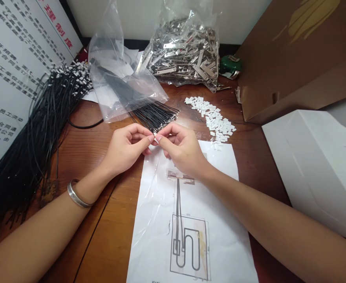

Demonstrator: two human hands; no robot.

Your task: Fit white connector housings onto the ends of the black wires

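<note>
My left hand and my right hand meet above the top of a printed sheet, both closed in a pinch. A tiny white plastic piece shows between their fingertips; the fingers hide most of it. Just behind the hands lies a bundle of black wires with small metal ends, partly inside a clear plastic bag. To the right, small white plastic pieces are spread loose on the wooden table.
A large pile of black wires with white ends fills the left side. At the back stands a clear bag of metal strips, beside a green tape measure. A brown box and white box bound the right. The drawing sheet lies in front.
</note>
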